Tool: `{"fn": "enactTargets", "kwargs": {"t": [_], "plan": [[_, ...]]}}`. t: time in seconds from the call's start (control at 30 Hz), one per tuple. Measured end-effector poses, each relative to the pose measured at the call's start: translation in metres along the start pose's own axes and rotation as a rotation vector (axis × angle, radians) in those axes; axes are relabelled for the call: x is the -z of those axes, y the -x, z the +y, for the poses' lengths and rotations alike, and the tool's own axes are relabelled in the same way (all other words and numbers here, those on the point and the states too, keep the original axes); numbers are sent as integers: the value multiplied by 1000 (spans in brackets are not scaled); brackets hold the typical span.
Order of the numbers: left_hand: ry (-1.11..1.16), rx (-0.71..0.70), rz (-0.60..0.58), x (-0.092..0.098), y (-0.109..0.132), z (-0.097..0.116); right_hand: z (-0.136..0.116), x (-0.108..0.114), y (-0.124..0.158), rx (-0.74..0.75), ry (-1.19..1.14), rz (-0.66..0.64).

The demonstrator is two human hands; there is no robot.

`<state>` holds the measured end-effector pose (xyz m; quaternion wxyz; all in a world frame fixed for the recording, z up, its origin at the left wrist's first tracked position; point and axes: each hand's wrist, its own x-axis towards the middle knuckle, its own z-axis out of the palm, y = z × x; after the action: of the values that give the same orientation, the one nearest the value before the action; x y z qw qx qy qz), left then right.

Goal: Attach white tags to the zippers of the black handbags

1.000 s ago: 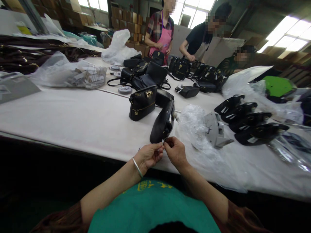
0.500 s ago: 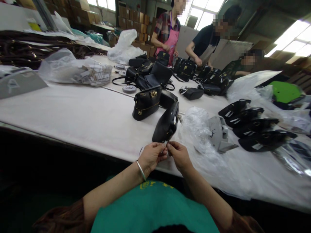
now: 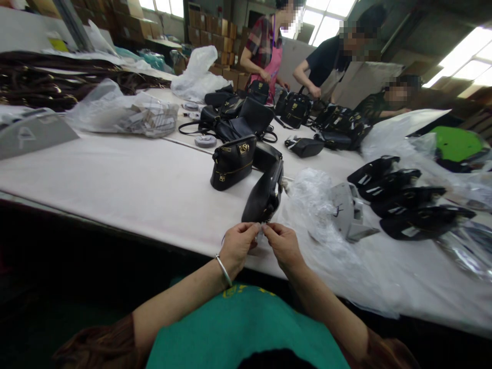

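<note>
My left hand (image 3: 239,246) and my right hand (image 3: 283,245) meet fingertip to fingertip at the near edge of the white table (image 3: 154,189). Both are closed in a pinch, on something small and pale between them that is too small to make out. Right beyond the fingertips a black bag (image 3: 262,197) lies tilted, its metal fittings facing right. Behind it to the left stands a black bag with gold zips and a gold emblem (image 3: 232,164).
Crumpled clear plastic (image 3: 315,205) and a grey holder (image 3: 348,212) lie right of my hands. Farther right are several black bags (image 3: 411,223). Black bags with straps (image 3: 246,120) are piled behind. People work across the table. A filled plastic bag (image 3: 126,115) lies left.
My fingertips have drawn closer together in front of the bag, and my left fingers are more folded. The bags near me have barely moved. Across the table, people have shifted slightly.
</note>
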<state>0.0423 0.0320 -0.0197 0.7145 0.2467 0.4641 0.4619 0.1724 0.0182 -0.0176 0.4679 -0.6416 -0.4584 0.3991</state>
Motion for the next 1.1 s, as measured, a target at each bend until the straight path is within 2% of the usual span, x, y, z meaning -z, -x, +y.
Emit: {"fn": "enactTargets", "kwargs": {"t": [0.13,0.27,0.4,0.53,0.63,0.7,0.8,0.9,0.97,1.1], "plan": [[-47,-102,50,-2,-3,-4,0,0,0,6,57,11],[-357,-353,67,2,-1,-4,-3,-1,0,-25,77,15],[-569,-559,63,5,3,0,-6,-1,1,-7,50,-47],[-602,-630,48,4,7,1,-10,1,4,49,25,-133],[-593,-688,-31,1,11,2,-14,2,7,85,35,-162],[-592,-710,-82,1,14,3,-14,2,8,56,-29,-173],[-584,-704,-80,4,16,3,-10,1,8,-55,-253,-184],[-548,-622,8,11,15,0,-4,-1,7,-127,-437,-201],[-502,-490,10,13,14,-2,-1,-2,7,-139,-470,-206],[-254,-156,-84,11,10,-7,1,-2,4,-124,-390,-171]]}}
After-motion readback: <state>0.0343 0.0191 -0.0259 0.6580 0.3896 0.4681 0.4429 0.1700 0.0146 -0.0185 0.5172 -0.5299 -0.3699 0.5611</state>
